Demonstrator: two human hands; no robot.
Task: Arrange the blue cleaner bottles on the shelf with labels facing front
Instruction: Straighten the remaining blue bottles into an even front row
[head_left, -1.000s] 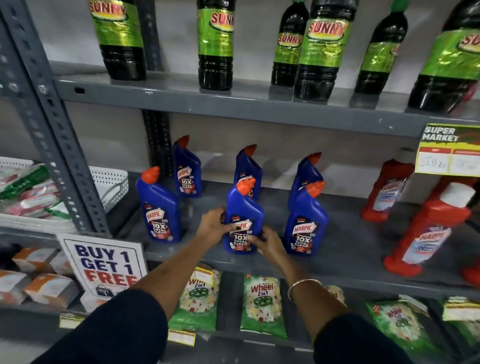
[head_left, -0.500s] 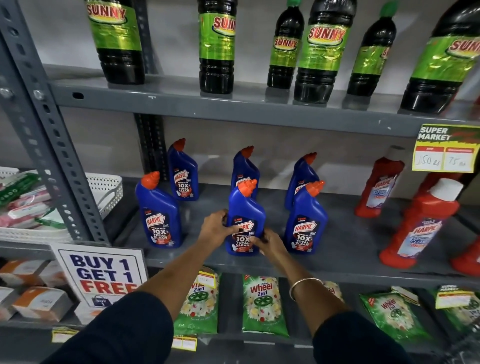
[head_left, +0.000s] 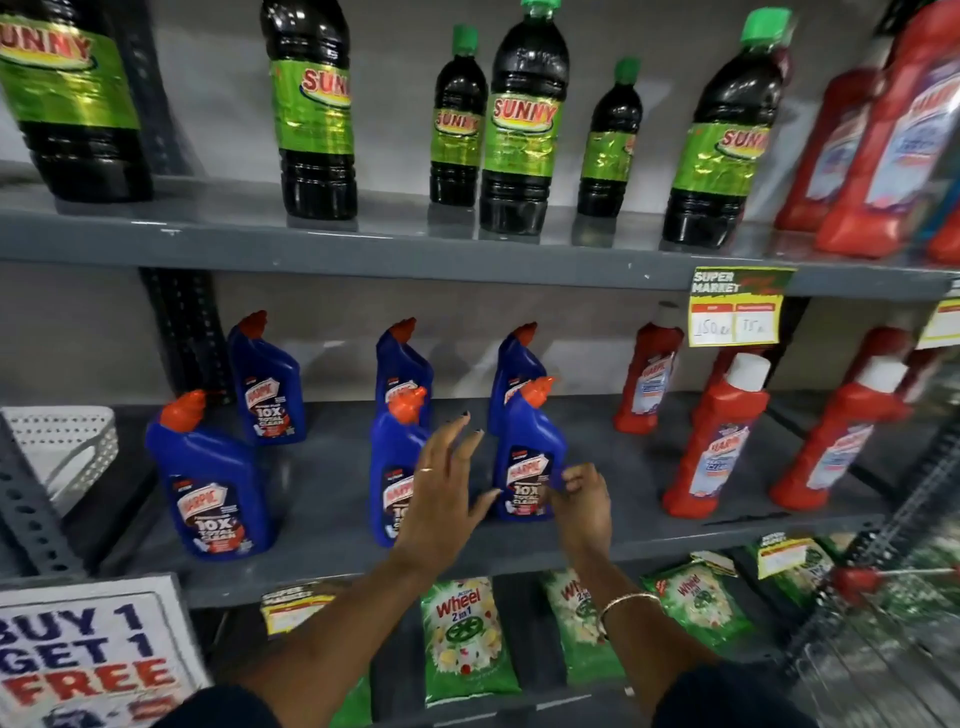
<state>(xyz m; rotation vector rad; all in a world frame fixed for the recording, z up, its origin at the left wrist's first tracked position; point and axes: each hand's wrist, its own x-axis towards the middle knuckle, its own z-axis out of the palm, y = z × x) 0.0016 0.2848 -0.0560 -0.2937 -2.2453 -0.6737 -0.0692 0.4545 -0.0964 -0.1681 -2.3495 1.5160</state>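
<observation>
Several blue cleaner bottles with orange caps stand in two rows on the grey middle shelf (head_left: 322, 574). The front row holds a left bottle (head_left: 208, 488), a middle bottle (head_left: 389, 467) and a right bottle (head_left: 530, 457), all with labels facing front. Three more stand behind, at back left (head_left: 267, 384), back middle (head_left: 402, 361) and back right (head_left: 517, 364). My left hand (head_left: 447, 499) hovers open, fingers spread, between the middle and right front bottles. My right hand (head_left: 584, 501) has its fingers curled on the lower right edge of the front right bottle.
Red cleaner bottles (head_left: 719, 436) stand to the right on the same shelf. Dark green-labelled bottles (head_left: 519, 124) line the shelf above, with a price tag (head_left: 735, 312) on its edge. Green detergent packets (head_left: 465, 639) lie below. A white basket (head_left: 62, 441) and a sale sign (head_left: 83, 654) are at left.
Both hands have left the front middle bottle and moved right to the front right one. My left hand has opened. The view has shifted closer and to the right.
</observation>
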